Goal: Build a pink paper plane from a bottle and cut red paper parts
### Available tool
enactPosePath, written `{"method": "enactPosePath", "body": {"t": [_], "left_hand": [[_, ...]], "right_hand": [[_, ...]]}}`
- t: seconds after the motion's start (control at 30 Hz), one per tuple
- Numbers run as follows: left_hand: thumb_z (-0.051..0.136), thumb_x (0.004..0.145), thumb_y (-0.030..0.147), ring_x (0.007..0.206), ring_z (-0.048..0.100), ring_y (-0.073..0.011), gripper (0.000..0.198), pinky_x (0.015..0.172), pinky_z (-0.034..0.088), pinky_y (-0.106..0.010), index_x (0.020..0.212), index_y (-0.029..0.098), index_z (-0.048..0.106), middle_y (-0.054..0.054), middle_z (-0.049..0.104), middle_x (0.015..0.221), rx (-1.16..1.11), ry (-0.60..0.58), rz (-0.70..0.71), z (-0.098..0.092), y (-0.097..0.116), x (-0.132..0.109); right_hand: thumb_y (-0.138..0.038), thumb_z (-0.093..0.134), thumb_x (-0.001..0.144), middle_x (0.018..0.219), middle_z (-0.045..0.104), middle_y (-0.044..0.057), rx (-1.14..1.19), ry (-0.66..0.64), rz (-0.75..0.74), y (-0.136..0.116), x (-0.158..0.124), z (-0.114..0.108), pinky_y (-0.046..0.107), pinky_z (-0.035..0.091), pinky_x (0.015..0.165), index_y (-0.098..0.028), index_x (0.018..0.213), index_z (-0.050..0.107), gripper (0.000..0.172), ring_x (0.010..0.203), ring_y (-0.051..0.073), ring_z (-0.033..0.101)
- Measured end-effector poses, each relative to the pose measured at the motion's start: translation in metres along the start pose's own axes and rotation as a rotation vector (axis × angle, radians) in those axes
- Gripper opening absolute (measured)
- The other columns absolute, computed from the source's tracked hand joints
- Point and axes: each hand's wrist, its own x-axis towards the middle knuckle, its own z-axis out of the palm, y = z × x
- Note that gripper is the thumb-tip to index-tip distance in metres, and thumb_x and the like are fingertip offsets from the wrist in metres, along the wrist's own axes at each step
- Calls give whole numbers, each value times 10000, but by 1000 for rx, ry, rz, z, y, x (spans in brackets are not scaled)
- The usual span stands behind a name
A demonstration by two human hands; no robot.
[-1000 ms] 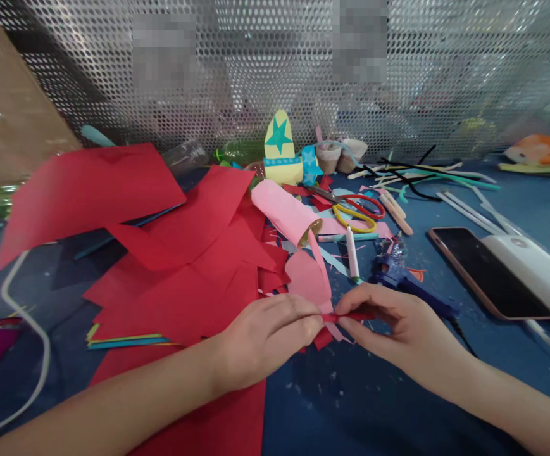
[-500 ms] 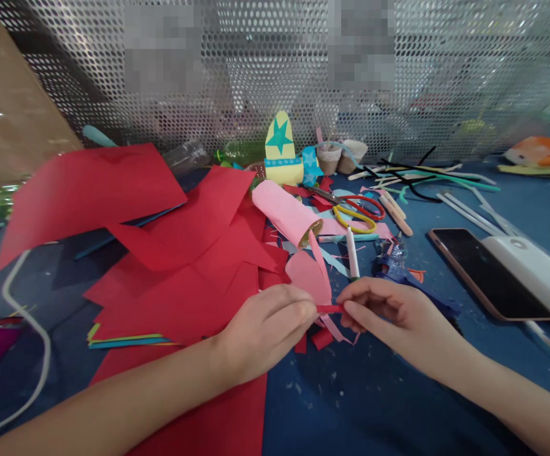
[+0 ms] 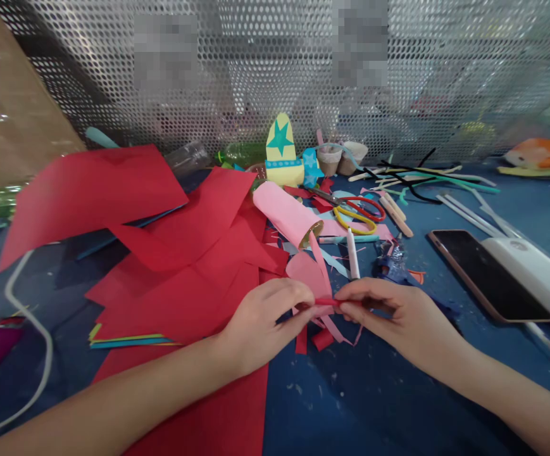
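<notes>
Between my two hands stretches a narrow red paper strip (image 3: 326, 302), perhaps folded or rolled. My left hand (image 3: 268, 323) pinches its left end with thumb and fingers. At the other end, my right hand (image 3: 393, 313) is closed on it in a pinch. Just beyond the strip lies a pink paper piece (image 3: 306, 275) with a rounded edge. A pink paper-covered tube (image 3: 287, 213) rests behind that, its open end facing me. Near my right fingers a white marker (image 3: 352, 253) lies on the blue table. Red paper sheets (image 3: 180, 285) are piled left of my hands.
Scissors (image 3: 357, 212) with red and yellow handles lie among paper scraps. A phone (image 3: 488, 272) and a white power bank (image 3: 535, 272) are at right. A yellow paper-covered tube (image 3: 284, 171) with a star stands before the perforated metal screen (image 3: 265, 69). Pipe cleaners (image 3: 426, 177) lie at back right.
My left thumb and fingers have parted slightly around the strip and my left grip has shifted. The strip sits a little higher. The other things stay in place.
</notes>
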Motion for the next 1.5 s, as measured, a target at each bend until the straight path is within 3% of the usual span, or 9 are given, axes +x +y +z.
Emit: {"method": "enactPosePath", "body": {"t": [0.2,0.33,0.5,0.6,0.73,0.87,0.97,1.17,1.5], "left_hand": [[585,859,148,761,658,-122,97,692,515,-211,876,217,650,9,705,832,-138,-36,-240,-8,1,5],[599,846,201,734,652,-119,45,687,536,-217,877,206,630,0,676,835,-393,217,-499,-11,-4,11],[605,822,222,720,629,-111,140,690,553,-237,952,171,612,-12,644,843,-601,413,-632,-11,-16,16],[602,820,225,703,616,-108,147,690,553,-249,949,157,621,-16,642,820,-622,400,-666,-11,-20,15],[586,825,224,698,619,-110,154,695,555,-262,955,155,631,-18,645,820,-606,408,-671,-12,-20,15],[581,843,243,737,640,-125,219,759,556,-291,1033,159,650,-34,676,847,-601,410,-717,-14,-20,16],[580,840,225,776,654,-136,186,792,557,-310,996,150,648,-44,687,872,-656,432,-782,-16,-22,18],[550,833,164,799,651,-123,95,848,533,-314,912,147,600,-27,663,863,-722,462,-822,-20,-27,23],[529,806,148,921,665,-184,54,909,476,-348,836,172,566,-55,704,876,-416,196,-694,-39,-50,32]], "right_hand": [[-307,567,888,783,730,-23,-122,52,-73,2,-1,-7,229,556,647,-258,976,651,132,672,138,691],[-248,515,926,1090,686,51,-326,193,-282,4,-1,-11,294,550,837,-263,1136,596,225,987,179,665],[-256,473,948,1503,364,115,-531,19,-475,6,-7,2,472,452,1010,-294,1274,556,339,1359,287,373],[-318,454,952,1425,471,168,-556,-26,-379,9,-7,7,491,441,1025,-185,1305,547,388,1314,302,439],[-337,419,949,1248,635,127,-382,117,-191,6,-1,1,437,488,984,-185,1217,607,361,1171,259,580],[-376,531,870,943,712,66,-57,238,7,2,5,-7,304,570,725,-223,961,658,219,831,202,674],[-406,581,827,759,645,11,68,119,74,4,6,-5,262,520,572,-213,1055,598,299,655,168,607],[-423,537,865,782,611,-6,-99,-159,108,-3,15,3,288,482,659,-168,1392,391,603,699,169,589],[-196,562,720,579,584,19,-493,-94,36,-16,72,16,304,341,528,-139,1069,636,361,566,218,562]]}}
